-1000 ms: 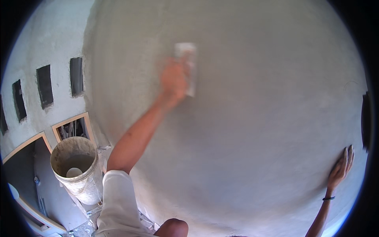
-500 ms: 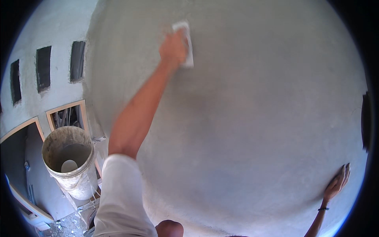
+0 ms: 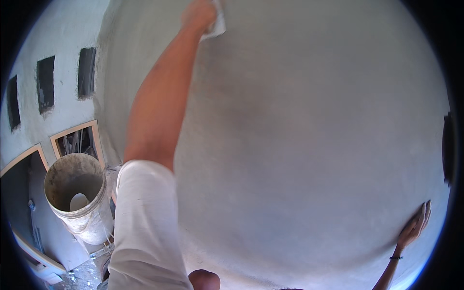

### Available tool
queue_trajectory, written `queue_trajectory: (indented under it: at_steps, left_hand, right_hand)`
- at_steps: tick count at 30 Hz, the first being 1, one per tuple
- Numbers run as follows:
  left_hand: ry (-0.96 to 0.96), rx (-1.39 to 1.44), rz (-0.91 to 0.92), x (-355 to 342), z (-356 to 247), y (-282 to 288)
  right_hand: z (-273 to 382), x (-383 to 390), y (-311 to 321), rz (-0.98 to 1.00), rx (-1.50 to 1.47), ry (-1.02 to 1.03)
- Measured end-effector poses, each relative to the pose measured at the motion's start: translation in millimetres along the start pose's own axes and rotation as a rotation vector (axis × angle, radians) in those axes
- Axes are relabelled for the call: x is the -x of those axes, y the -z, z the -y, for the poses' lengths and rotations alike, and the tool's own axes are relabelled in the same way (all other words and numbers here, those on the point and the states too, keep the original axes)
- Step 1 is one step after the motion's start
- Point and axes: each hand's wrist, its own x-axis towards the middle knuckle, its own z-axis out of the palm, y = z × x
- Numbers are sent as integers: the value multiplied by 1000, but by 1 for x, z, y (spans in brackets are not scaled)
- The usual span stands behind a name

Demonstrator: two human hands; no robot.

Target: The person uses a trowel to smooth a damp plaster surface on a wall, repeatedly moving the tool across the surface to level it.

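My left hand (image 3: 197,14), at the top of the view with its arm stretched up, grips a pale rectangular float (image 3: 217,25) against the grey plastered wall (image 3: 309,121). The fingers are blurred and partly cut off by the upper edge. My right hand (image 3: 413,224) rests on the wall at the lower right, fingers extended and nothing held.
A dirty white bucket (image 3: 89,227) with a white round object (image 3: 79,202) inside stands at lower left. Behind it are a paler wall (image 3: 67,72) with several dark narrow openings, wood-framed openings (image 3: 72,128) and a cluttered floor (image 3: 82,278). A dark shape (image 3: 447,147) edges the right rim.
My left hand and the float have moved upward along the wall, with the arm now stretched higher. My right hand moved slightly down earlier and stays on the wall.
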Motion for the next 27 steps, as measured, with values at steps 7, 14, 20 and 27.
queue_trajectory:
  at_steps: [7, 14, 20, 27]
  left_hand:
    - [443, 979, 336, 130, -252, 227]
    - [178, 819, 420, -90, -246, 198]
    - [626, 410, 200, -57, -117, 104]
    - [363, 536, 546, -96, -260, 184]
  right_hand:
    - [-16, -13, 11, -32, 66, -8]
    - [-35, -141, -11, -24, 71, 103]
    - [-61, -301, -21, 13, 12, 161]
    - [-24, -357, -50, 93, -50, -204]
